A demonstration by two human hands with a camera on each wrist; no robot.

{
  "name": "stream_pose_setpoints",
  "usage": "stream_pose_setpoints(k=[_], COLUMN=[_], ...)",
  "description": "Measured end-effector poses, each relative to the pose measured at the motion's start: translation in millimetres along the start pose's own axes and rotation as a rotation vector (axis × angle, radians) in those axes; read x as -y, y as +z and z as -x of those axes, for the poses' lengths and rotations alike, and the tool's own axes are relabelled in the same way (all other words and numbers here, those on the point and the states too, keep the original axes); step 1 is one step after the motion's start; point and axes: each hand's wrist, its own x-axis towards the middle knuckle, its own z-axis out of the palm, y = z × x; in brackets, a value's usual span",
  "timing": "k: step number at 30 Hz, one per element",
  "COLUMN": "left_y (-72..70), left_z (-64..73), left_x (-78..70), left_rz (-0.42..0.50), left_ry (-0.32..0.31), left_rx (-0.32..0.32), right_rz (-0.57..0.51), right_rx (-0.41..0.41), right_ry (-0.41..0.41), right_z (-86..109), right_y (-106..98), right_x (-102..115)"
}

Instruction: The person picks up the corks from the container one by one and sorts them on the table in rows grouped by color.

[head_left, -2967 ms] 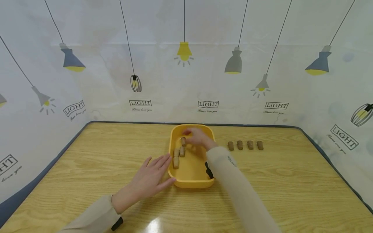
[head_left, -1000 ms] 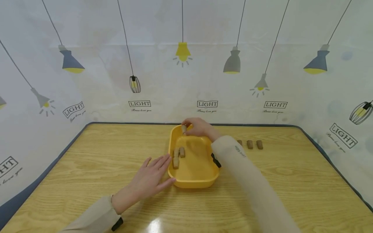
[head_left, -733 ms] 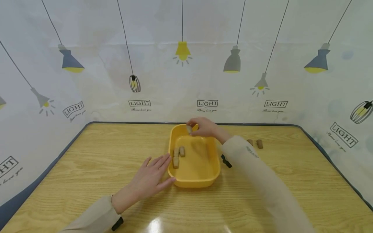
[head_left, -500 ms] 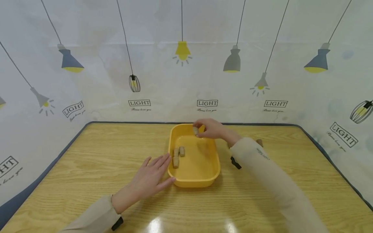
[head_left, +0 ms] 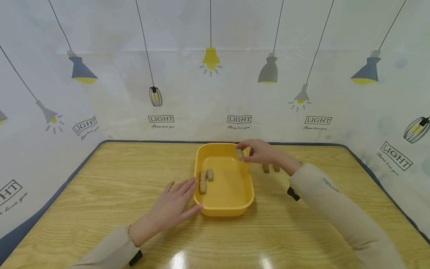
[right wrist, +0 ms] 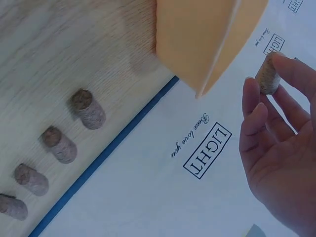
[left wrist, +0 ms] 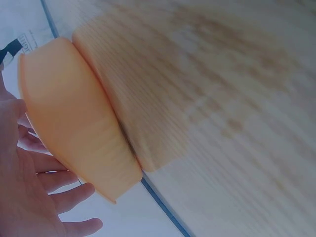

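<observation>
My right hand (head_left: 260, 151) pinches a cork (head_left: 239, 153) between thumb and fingers, raised by the far right rim of a yellow plastic bin (head_left: 231, 212). In the right wrist view the held cork (right wrist: 268, 76) is upright and slightly tilted, beside the bin's wall (right wrist: 192, 34). Three more corks lie inside the bin along its left side, one of them a pale cork (head_left: 203, 187) nearest me. My left hand (head_left: 173, 205) lies with straight, spread fingers against the bin's left side; in the left wrist view its fingers (left wrist: 71, 197) reach the rim.
To the right of the bin, a row of several corks lies on the wooden table (head_left: 134, 179), among them a cork (right wrist: 89, 109) closest to the bin. My right forearm hides part of that row in the head view. A printed lamp-pattern backdrop (head_left: 188, 86) encloses the table.
My right hand has lifted a cork from inside the bin, up over its far end, and carried it rightward to the right rim. The left hand has stayed in place.
</observation>
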Motion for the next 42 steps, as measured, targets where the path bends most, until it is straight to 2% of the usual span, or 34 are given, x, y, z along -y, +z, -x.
stream_pose_setpoints(k=[9,16,22,29,34,42], left_y=[0.2,1.6,0.8,-1.2,-1.3,-1.1], left_z=[-0.2,0.3,0.3,-0.1,-0.3,-0.1], left_x=[1.4,2.1,1.2,-0.1,-0.2,-0.3], left_rz=[-0.005,0.005,0.007,0.005,0.001,0.008], left_ry=[-0.005,-0.002,0.003,-0.001,0.001,0.000], left_rx=[0.003,0.000,-0.009,0.005,-0.003,-0.003], right_rz=[-0.089,-0.080,-0.061,-0.116,-0.122,-0.122], right_rx=[-0.033,-0.053,-0.050,-0.019,-0.019,-0.022], right_ry=[0.067,-0.005,0.008,-0.017,-0.006,0.068], right_z=[27.8,47.5,64.6,83.9,93.0,99.5], right_y=[1,8,17,32,40,51], right_x=[-16,-31,-38,-51,-55,-61])
